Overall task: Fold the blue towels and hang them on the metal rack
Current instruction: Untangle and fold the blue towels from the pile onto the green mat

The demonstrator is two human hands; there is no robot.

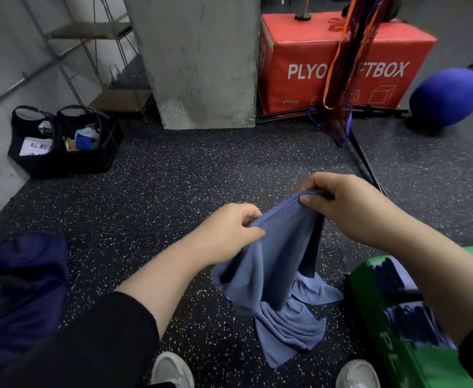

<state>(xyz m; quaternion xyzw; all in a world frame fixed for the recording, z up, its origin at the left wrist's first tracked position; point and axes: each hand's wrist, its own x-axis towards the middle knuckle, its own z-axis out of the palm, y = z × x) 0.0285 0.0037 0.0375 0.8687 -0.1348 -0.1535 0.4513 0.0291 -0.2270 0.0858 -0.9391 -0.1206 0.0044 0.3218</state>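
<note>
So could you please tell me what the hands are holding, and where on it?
Both hands hold one blue towel by its top hem: left hand and right hand pinch it apart, lower end on the floor.

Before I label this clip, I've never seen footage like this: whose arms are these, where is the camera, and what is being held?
There is one picture, from a camera worn on a person's head, looking down at their own arms. The left hand and right hand each pinch the top edge of a blue towel; its lower end is bunched on the speckled floor. Around it are a red box, a black bag, a metal rack and a green box.
</note>
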